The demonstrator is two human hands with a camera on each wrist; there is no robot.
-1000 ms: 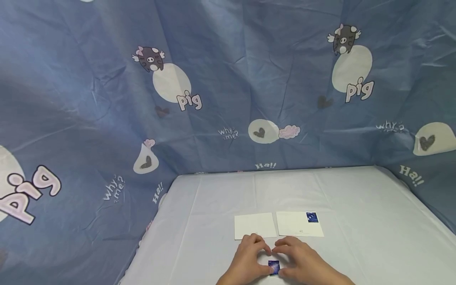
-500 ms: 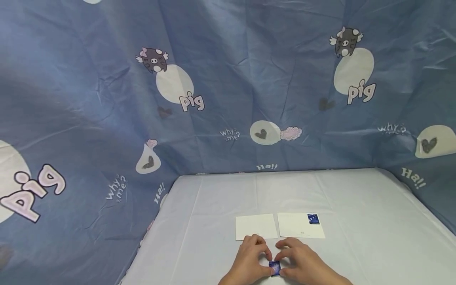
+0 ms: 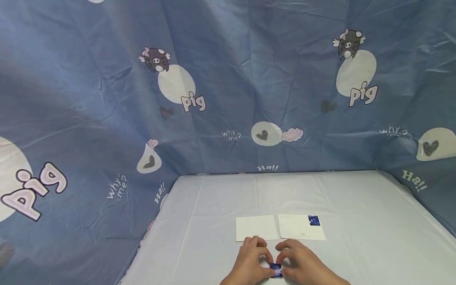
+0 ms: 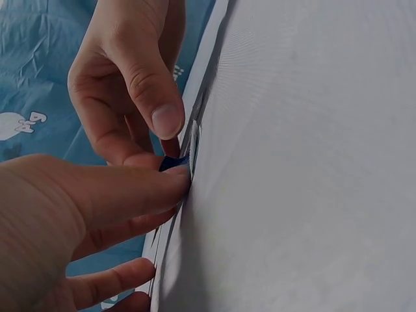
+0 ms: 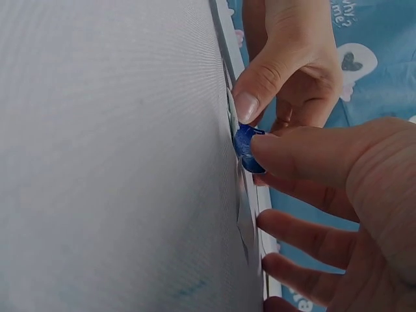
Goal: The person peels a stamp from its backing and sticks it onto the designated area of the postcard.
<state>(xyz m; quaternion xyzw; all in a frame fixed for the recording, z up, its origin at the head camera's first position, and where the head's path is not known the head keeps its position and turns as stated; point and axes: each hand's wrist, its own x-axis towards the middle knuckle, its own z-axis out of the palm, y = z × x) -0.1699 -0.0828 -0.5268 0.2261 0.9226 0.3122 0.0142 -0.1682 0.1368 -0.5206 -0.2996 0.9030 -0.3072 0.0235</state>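
At six o'clock on the white table (image 3: 213, 198), pinches a small blue stamp (image 3: 276, 271) with left hand (image 3: 251, 261) and right hand (image 3: 301, 262).
Looks glossy, slightly bowed, paler mid-face; arches both hands inward, from nine and three o'clock respectively.

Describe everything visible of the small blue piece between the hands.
The small blue piece looks papery, roughly rectangular and, in the right wrist view, bent; it is deep blue with a paler patch. It is below the two white cards in the head view. The left hand and right hand pinch it from opposite sides.
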